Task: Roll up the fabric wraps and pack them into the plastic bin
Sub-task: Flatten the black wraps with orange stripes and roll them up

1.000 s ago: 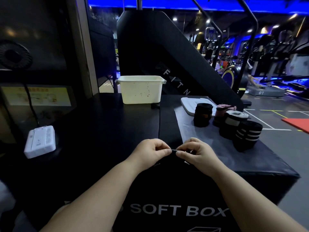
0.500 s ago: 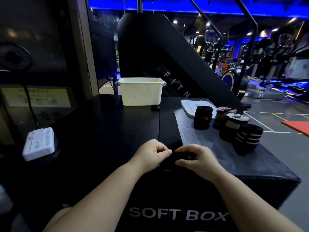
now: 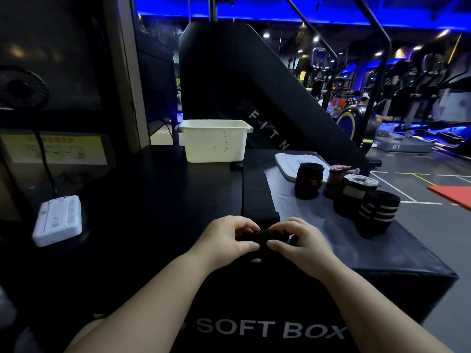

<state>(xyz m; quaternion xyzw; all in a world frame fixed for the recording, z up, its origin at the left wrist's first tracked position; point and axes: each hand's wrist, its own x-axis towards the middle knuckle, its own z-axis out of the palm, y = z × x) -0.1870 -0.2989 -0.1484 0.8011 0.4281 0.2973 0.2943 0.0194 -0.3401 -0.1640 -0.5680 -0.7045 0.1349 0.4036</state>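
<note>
Both hands are working close together at the near edge of the bench. The left hand and the right hand are each pinching one end of a small black fabric wrap, fingers curled over it and thumbs on the near side, so both are clamped on the same bundle.

It is looking soft, light and limp (the sort of thing that springs loose once released). I judge the best hold to be at the two ends of the roll, with steady tension on the loose tail.

The roll's long axis is lying left to right between the hands. The tail is running straight away from the person, towards the cream-white rectangular plastic bin standing at the far side.

Everything is sitting on the black padded bench. To the right, four rolls are standing upright, not yet packed:
- a plain black fabric roll
- a pink fabric roll
- a black roll with a white band
- a black roll with white stripes

They are standing beside a flat white plastic lid. A white power strip is lying well apart on the left.
</note>
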